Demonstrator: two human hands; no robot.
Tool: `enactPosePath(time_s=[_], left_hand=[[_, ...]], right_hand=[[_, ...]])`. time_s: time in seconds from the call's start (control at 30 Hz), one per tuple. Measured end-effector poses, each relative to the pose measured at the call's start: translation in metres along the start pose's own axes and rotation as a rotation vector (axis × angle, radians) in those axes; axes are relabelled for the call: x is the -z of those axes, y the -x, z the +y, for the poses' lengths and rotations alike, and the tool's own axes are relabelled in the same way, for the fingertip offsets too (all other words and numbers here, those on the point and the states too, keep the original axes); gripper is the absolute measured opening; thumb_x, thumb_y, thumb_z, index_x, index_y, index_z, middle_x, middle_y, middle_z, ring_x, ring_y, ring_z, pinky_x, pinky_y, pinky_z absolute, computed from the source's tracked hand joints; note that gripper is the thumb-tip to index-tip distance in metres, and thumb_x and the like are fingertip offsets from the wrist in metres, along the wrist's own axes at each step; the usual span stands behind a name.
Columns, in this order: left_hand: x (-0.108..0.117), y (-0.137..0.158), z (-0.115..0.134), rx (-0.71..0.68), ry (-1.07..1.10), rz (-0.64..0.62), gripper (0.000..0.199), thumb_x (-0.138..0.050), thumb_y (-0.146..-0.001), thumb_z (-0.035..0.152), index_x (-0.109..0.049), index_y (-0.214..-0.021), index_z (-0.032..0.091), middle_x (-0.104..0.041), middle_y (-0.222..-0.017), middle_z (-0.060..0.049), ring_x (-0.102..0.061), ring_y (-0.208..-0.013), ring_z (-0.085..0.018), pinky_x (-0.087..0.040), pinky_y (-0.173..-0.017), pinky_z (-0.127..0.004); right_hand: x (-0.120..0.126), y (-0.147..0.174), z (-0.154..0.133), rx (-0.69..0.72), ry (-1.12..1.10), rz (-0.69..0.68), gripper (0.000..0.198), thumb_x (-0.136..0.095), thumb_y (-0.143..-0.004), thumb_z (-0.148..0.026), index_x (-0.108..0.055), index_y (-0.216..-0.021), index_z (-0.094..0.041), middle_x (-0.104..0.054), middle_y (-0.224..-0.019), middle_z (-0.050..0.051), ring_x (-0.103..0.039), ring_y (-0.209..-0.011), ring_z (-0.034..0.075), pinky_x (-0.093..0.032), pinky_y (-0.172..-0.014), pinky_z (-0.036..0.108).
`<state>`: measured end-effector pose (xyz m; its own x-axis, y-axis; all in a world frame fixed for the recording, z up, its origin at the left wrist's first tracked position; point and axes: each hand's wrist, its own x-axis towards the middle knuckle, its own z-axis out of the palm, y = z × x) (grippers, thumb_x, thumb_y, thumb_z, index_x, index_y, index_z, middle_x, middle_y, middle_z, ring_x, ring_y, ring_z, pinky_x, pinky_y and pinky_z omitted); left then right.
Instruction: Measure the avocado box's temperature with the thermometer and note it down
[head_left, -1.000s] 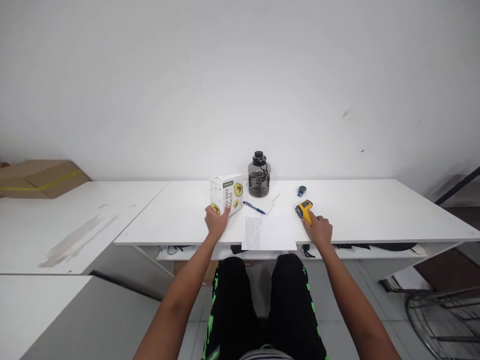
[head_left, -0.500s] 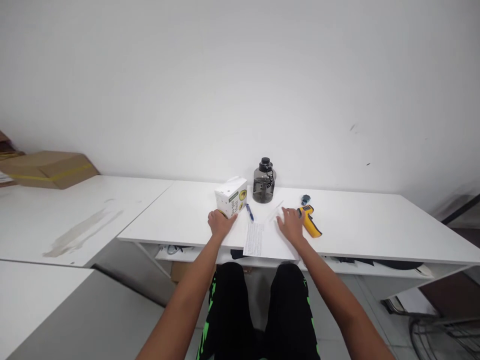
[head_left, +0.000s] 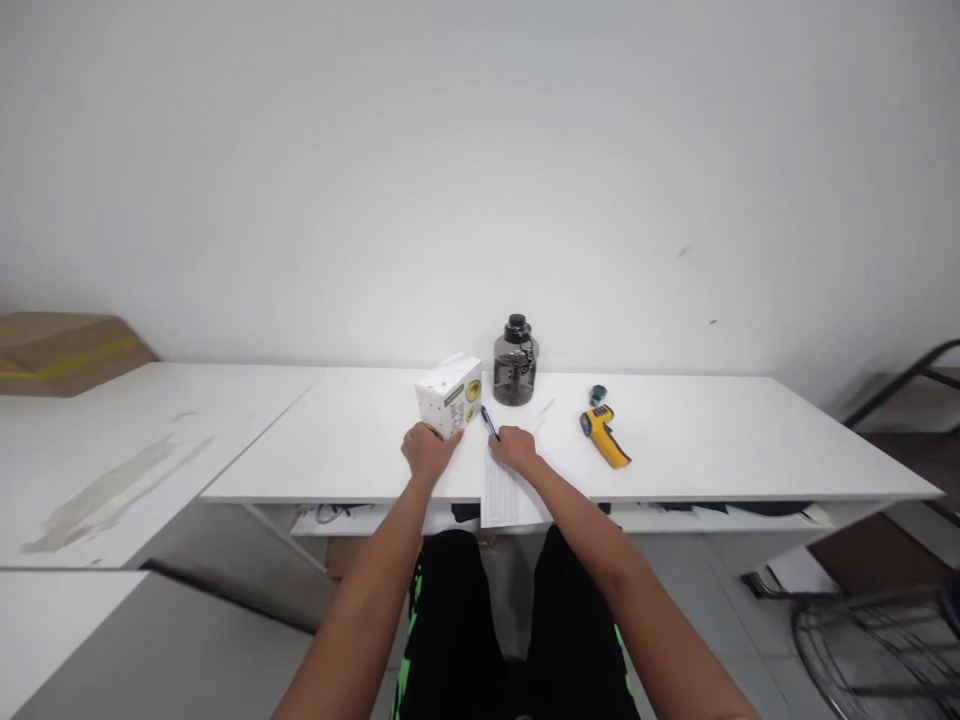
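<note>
A: Where are we seeing the carton?

B: We are seeing the white cardboard carton with avocado pictures [head_left: 450,393] resting on the long white desk [head_left: 705,440], left of the dark translucent bottle with a black cap [head_left: 515,370] and slightly nearer to us.

A: What are our hands doing?

B: Our left hand [head_left: 427,452] is grasping the carton's near lower part. Our right hand [head_left: 514,447] is touching the near end of the slim blue pen [head_left: 488,420], in front of the bottle and a little to its left. How firmly those fingers are closing, we cannot tell.

A: What else are we noticing?

B: In front of the bottle, a white printed paper sheet [head_left: 499,502] is overhanging the desk's near edge. Right of the bottle, a yellow-and-black pistol-shaped device [head_left: 606,437] is lying just nearer to us than a small dark-blue object [head_left: 598,395].
</note>
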<state>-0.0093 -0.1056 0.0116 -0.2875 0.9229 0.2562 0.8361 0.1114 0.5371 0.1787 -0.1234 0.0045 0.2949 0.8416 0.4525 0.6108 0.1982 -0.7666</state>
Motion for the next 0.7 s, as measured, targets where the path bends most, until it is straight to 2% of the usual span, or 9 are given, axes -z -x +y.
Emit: enactPosePath(time_s=[0.1,0.17,0.23,0.33,0.4,0.47,0.57,0.63,0.7], left_hand=[[-0.001,-0.002,0.002,0.002,-0.004,-0.008,0.066,-0.065,-0.067,0.068,-0.05,-0.104,0.016,-0.062,-0.111,-0.019,-0.053,-0.117,-0.038,-0.039,-0.098,-0.048],[-0.001,-0.003,0.003,0.004,0.002,-0.016,0.067,-0.065,-0.067,0.068,-0.049,-0.105,0.016,-0.062,-0.113,-0.019,-0.053,-0.117,-0.038,-0.038,-0.1,-0.049],[0.0,-0.002,0.004,0.008,0.015,-0.027,0.066,-0.065,-0.066,0.068,-0.049,-0.105,0.017,-0.063,-0.112,-0.018,-0.053,-0.117,-0.037,-0.038,-0.1,-0.049],[0.002,-0.002,0.004,0.013,0.034,-0.032,0.066,-0.066,-0.066,0.068,-0.049,-0.105,0.018,-0.063,-0.111,-0.017,-0.054,-0.116,-0.037,-0.039,-0.099,-0.049],[0.002,-0.002,0.004,0.014,0.038,-0.029,0.065,-0.066,-0.065,0.068,-0.05,-0.104,0.018,-0.064,-0.111,-0.017,-0.055,-0.115,-0.038,-0.04,-0.098,-0.049],[0.003,-0.002,0.005,0.014,0.035,-0.027,0.065,-0.066,-0.065,0.067,-0.05,-0.104,0.017,-0.064,-0.11,-0.017,-0.056,-0.113,-0.038,-0.041,-0.097,-0.049],[0.006,-0.001,0.006,0.014,0.03,-0.028,0.066,-0.066,-0.065,0.067,-0.051,-0.104,0.017,-0.065,-0.11,-0.018,-0.057,-0.112,-0.038,-0.042,-0.096,-0.049],[0.007,0.001,0.007,0.011,0.032,-0.03,0.065,-0.066,-0.066,0.067,-0.051,-0.105,0.016,-0.065,-0.111,-0.018,-0.057,-0.113,-0.038,-0.042,-0.096,-0.048],[0.009,0.002,0.008,0.006,0.032,-0.039,0.065,-0.065,-0.066,0.067,-0.052,-0.105,0.016,-0.065,-0.111,-0.018,-0.057,-0.113,-0.038,-0.042,-0.096,-0.048]], right_hand=[[0.048,0.001,0.014,-0.084,0.124,0.025,0.024,-0.065,-0.077,-0.044,-0.06,-0.064,-0.025,-0.048,-0.052,0.0,-0.055,-0.059,0.023,-0.043,-0.062,0.038],[0.09,0.002,0.025,-0.129,0.197,0.084,0.028,-0.055,-0.084,-0.048,-0.065,-0.085,-0.022,-0.054,-0.06,0.001,-0.057,-0.065,0.023,-0.042,-0.066,0.037],[0.131,0.005,0.037,-0.183,0.256,0.158,0.037,-0.047,-0.088,-0.047,-0.063,-0.107,-0.02,-0.06,-0.07,0.003,-0.059,-0.071,0.024,-0.042,-0.07,0.037],[0.174,0.011,0.055,-0.311,0.387,0.249,0.041,-0.044,-0.088,-0.039,-0.053,-0.121,-0.017,-0.066,-0.088,0.008,-0.061,-0.087,0.027,-0.042,-0.078,0.039],[0.186,0.016,0.065,-0.386,0.517,0.23,0.051,-0.055,-0.082,-0.042,-0.048,-0.126,-0.016,-0.066,-0.106,0.013,-0.059,-0.102,0.031,-0.04,-0.086,0.042],[0.186,0.022,0.072,-0.411,0.597,0.126,0.06,-0.062,-0.078,-0.045,-0.046,-0.128,-0.016,-0.064,-0.114,0.016,-0.056,-0.109,0.034,-0.039,-0.09,0.045],[0.178,0.031,0.082,-0.347,0.608,0.02,0.047,-0.059,-0.082,-0.042,-0.05,-0.122,-0.018,-0.065,-0.11,0.015,-0.056,-0.107,0.034,-0.04,-0.087,0.043],[0.174,0.035,0.089,-0.302,0.516,0.084,0.04,-0.054,-0.085,-0.043,-0.052,-0.116,-0.018,-0.065,-0.104,0.014,-0.057,-0.1,0.031,-0.042,-0.082,0.041],[0.175,0.038,0.095,-0.283,0.342,0.198,0.041,-0.05,-0.087,-0.051,-0.05,-0.112,-0.018,-0.064,-0.098,0.012,-0.059,-0.091,0.028,-0.044,-0.078,0.038]])
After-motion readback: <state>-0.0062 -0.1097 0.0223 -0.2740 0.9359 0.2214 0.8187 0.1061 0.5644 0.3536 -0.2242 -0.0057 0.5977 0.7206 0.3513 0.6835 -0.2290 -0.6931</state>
